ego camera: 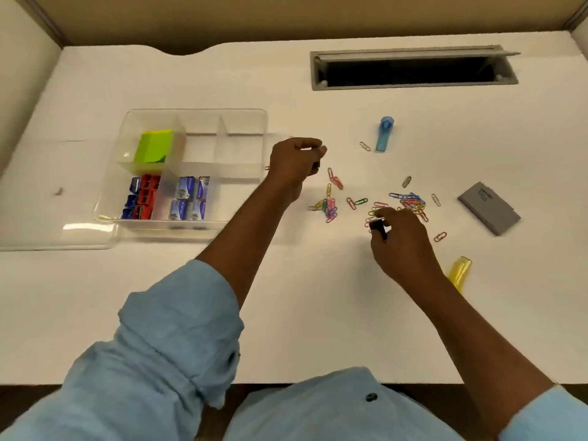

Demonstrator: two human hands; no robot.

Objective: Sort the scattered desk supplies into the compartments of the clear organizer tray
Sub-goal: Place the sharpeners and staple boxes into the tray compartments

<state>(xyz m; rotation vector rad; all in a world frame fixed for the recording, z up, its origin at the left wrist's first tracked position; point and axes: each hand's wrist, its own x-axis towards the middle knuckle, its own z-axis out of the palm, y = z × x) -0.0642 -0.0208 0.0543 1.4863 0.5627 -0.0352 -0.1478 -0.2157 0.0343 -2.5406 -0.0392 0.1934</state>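
The clear organizer tray (245, 122) lies at the left of the white desk. It holds a green sticky-note pad (153, 150), red and blue binder clips (141, 197) and several staple boxes (190, 198). Coloured paper clips (410, 200) lie scattered in the middle, with a smaller cluster (329, 206) to their left. My left hand (294, 165) hovers just right of the tray, fingers curled, with something small and dark half hidden at its fingertips. My right hand (402, 241) rests among the clips and pinches a small dark object (378, 226).
A blue cap-like tube (384, 133) stands behind the clips. A yellow one (459, 272) lies by my right wrist. A grey flat box (488, 207) sits at the right. The tray's clear lid (57, 237) lies at the front left. A grey cable slot (413, 68) opens at the back.
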